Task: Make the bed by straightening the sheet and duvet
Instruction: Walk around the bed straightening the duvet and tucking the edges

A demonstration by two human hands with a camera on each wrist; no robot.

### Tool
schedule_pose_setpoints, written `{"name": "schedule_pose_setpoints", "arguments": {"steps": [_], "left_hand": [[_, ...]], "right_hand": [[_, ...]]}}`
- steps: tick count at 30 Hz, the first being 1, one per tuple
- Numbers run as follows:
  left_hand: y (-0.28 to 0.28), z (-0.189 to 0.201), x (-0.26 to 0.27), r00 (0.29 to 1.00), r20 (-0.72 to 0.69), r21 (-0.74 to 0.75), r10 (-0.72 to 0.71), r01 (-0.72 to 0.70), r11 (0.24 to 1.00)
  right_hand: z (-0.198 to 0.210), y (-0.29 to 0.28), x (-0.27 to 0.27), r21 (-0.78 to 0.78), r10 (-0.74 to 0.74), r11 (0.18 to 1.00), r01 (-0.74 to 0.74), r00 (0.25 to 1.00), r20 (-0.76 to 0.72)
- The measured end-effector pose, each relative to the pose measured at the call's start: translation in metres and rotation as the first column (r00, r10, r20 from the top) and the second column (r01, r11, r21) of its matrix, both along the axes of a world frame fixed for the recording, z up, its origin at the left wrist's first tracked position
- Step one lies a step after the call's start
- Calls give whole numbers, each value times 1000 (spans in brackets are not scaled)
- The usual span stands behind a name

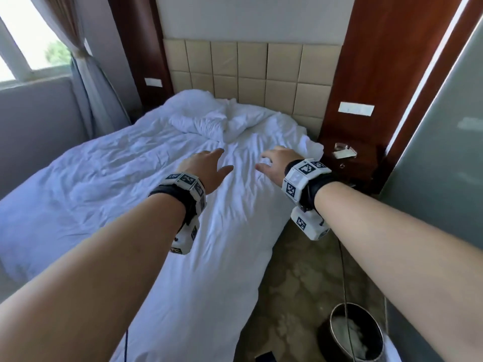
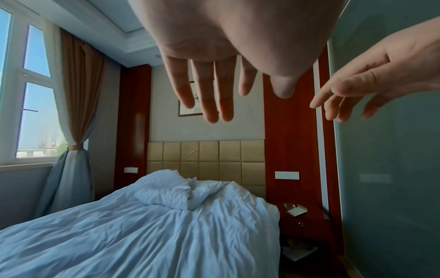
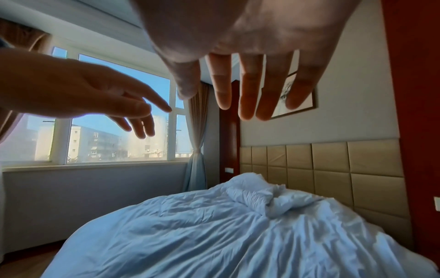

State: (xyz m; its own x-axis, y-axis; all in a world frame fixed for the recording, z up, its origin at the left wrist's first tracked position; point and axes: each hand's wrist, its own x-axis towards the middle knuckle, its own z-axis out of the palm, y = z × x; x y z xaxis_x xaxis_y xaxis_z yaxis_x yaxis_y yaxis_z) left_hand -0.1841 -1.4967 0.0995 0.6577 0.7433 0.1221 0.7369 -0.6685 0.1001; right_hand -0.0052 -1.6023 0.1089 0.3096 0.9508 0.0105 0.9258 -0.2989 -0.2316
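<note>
Both hands, left hand (image 1: 206, 169) and right hand (image 1: 277, 163), reach forward, fingers apparently loosely spread.

White duvet (image 1: 125, 178) lies wrinkled across the bed (bunched near headboard).

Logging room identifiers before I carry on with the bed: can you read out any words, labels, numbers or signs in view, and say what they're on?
No readable text in any view.
Wrist bands: black-and-white square code patterns only, no letters or digits.
Switch plate on the wood panel: no markings legible.
Paper on the nightstand: too small and blurred to read.
Framed picture: a drawing, no legible writing.
</note>
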Motion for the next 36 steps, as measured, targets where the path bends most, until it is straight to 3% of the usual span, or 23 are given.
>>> {"name": "schedule_pose_setpoints", "arguments": {"steps": [7,18,24,28,36], "left_hand": [[64,16,88,998,31,3,-49,49,999],[240,0,270,992,54,-56,-114,117,992],[301,15,387,976,46,-48,-211,213,976],[330,10,470,962,40,-48,-272,274,961],[406,-5,661,960,46,-54,-275,278,959]], "right_hand": [[19,52,79,76,-29,997,28,999,14],[8,180,264,26,-254,967,253,967,12],[21,224,365,79,-346,935,347,938,-21],[9,255,440,85,-376,921,379,925,-49],[-11,331,625,96,-390,913,397,917,-88]]}}
